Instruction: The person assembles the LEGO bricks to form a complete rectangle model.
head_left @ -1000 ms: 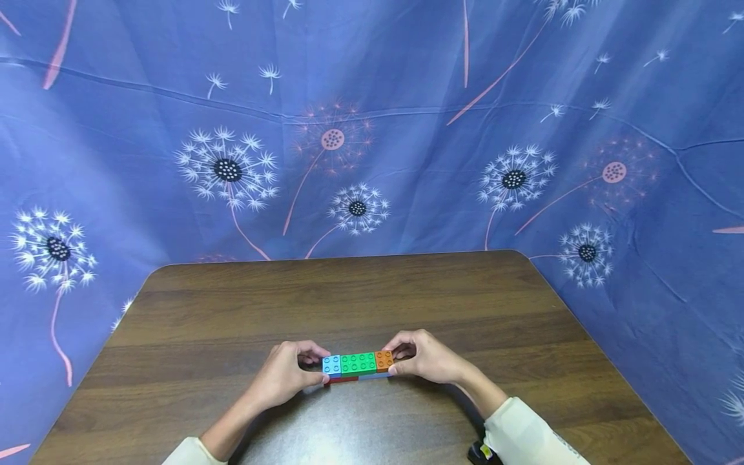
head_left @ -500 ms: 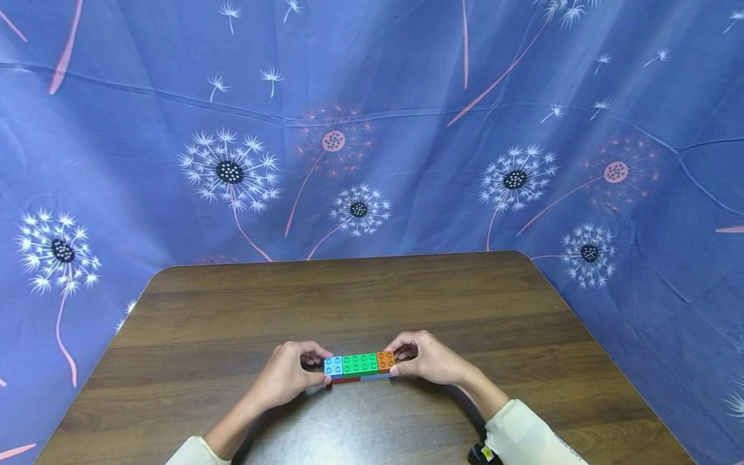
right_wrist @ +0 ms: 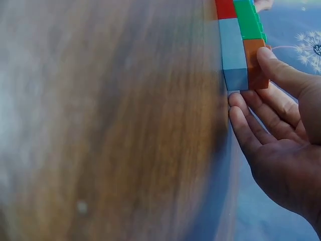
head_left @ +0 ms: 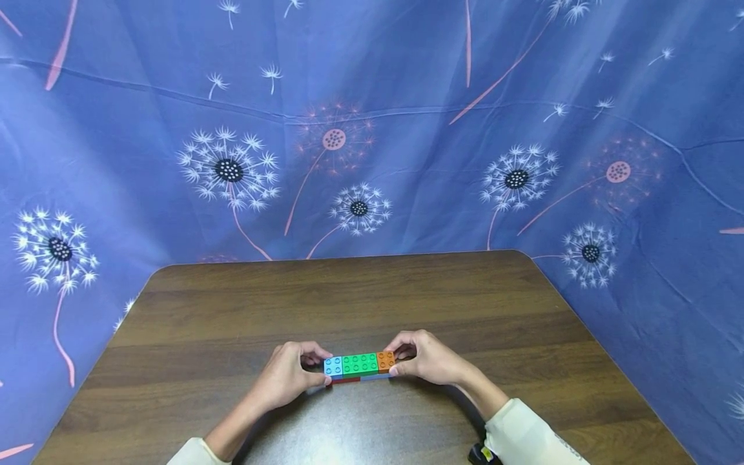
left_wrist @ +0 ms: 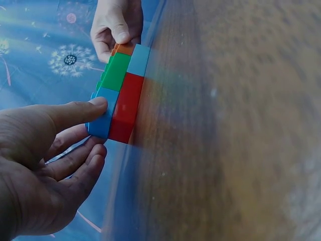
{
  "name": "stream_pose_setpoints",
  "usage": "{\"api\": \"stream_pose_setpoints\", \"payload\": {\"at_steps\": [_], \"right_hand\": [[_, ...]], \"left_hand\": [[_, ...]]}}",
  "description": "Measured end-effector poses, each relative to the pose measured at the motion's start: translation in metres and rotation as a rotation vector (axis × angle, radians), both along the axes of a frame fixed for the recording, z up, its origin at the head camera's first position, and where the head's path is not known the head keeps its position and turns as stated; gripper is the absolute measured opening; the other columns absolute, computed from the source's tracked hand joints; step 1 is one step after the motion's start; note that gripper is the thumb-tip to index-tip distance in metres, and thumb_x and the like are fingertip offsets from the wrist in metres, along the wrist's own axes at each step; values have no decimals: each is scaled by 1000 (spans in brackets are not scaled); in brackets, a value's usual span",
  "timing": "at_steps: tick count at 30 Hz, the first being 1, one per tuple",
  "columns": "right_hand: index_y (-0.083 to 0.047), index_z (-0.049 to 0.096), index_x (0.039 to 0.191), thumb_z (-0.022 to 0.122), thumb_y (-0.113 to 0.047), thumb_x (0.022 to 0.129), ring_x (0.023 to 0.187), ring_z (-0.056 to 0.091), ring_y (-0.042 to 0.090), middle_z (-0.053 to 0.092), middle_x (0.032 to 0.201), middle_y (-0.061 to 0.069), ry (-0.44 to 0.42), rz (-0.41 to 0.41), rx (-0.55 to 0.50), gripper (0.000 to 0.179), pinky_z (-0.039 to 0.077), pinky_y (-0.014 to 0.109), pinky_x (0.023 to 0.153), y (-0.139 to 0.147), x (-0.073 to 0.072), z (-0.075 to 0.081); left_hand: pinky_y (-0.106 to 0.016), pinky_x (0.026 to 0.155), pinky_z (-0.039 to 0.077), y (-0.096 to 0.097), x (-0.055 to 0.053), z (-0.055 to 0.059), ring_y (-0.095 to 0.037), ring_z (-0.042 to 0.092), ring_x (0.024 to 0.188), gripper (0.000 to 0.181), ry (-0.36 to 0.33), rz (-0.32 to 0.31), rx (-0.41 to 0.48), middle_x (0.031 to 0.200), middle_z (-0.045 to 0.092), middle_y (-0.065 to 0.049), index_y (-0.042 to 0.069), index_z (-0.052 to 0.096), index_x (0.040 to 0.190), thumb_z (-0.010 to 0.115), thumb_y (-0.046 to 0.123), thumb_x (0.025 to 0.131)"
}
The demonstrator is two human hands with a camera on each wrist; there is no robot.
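A two-layer bar of toy building bricks lies in front of me. Its upper layer runs from a blue brick (head_left: pixel 333 367) through a long green brick (head_left: pixel 360 365) to an orange brick (head_left: pixel 386 363). Under these sit a red brick (left_wrist: pixel 127 103) and a light blue brick (right_wrist: pixel 233 47), plainest in the wrist views. My left hand (head_left: pixel 287 374) pinches the blue end between thumb and fingers. At the other end, my right hand (head_left: pixel 430 358) pinches the orange brick, its thumb on the near side. The bricks stand flush in line, studs upward.
The brown wood-grain table (head_left: pixel 349 297) spreads around the bricks, with rounded far corners. Behind it hangs a blue cloth (head_left: pixel 407 64) printed with dandelions. A small black object (head_left: pixel 479 454) with a yellow-green mark shows beside the right sleeve (head_left: pixel 529 433).
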State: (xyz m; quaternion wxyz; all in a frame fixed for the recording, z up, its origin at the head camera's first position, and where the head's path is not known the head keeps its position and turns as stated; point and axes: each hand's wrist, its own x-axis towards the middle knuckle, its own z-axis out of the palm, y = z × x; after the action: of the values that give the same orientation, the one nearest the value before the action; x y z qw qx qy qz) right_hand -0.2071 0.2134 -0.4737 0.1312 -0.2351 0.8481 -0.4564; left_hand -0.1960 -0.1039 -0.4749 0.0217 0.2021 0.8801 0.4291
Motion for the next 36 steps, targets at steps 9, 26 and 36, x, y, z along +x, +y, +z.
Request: {"api": "stream_pose_setpoints", "payload": {"at_steps": [9,26,36], "right_hand": [[-11,75,107,86,-20,84,91,68,12,75,100,2,45,18,48,28,56,22,82,0,-2,0],[-2,72,115,77,-15,92,93,65,14,71,107,13,-11,-13,-20,27,55,20,80,1,-5,8],[-2,71,119,76,-16,93,93,65,13,71,106,11,21,-74,-21,30,55,21,80,-5,-12,9]], "left_hand": [[-24,76,56,-2,0,-1,-10,68,83,29,5,-14,-10,86,75,9,21,79,98,91,14,73],[-20,73,55,-1,-6,10,-3,68,80,27,-3,-20,5,87,77,6,13,79,106,88,15,80],[-20,69,56,-5,-18,13,-5,69,79,25,-26,-44,27,89,78,1,9,79,108,84,15,84]]}}
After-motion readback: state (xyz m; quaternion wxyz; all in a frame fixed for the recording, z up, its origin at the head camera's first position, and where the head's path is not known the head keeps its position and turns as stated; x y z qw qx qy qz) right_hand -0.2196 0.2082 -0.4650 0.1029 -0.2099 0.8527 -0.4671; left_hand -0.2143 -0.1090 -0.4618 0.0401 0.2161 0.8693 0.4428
